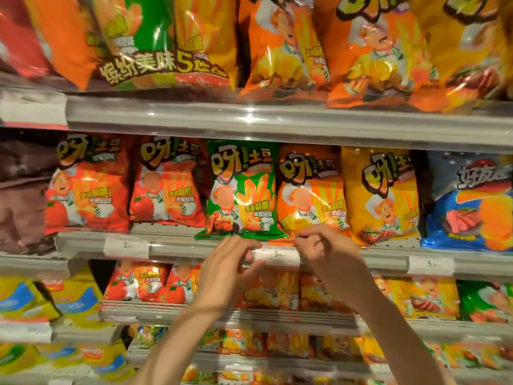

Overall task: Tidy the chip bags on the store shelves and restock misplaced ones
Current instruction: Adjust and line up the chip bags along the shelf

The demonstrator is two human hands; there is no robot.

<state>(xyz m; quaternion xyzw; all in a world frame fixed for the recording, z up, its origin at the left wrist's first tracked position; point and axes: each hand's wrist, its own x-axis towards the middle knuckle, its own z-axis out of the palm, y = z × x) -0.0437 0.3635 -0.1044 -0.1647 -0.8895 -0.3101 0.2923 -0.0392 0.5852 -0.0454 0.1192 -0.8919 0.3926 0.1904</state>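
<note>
both hands at the shelf edge: left grip (230, 262) loosely spread by the price tag (277, 255), right grip (324, 245) pinching the orange bag (311, 190)

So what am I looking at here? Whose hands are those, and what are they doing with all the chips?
There is one picture, from a camera worn on a person's head, so you see what they see: store shelves full of chip bags. The left hand and right hand reach up to the middle shelf's front edge, fingers curled around a white price tag. Just above stand a green bag and an orange bag. The right fingertips pinch at the orange bag's bottom edge. The left hand holds no bag; whether it touches the tag, I cannot tell.
</note>
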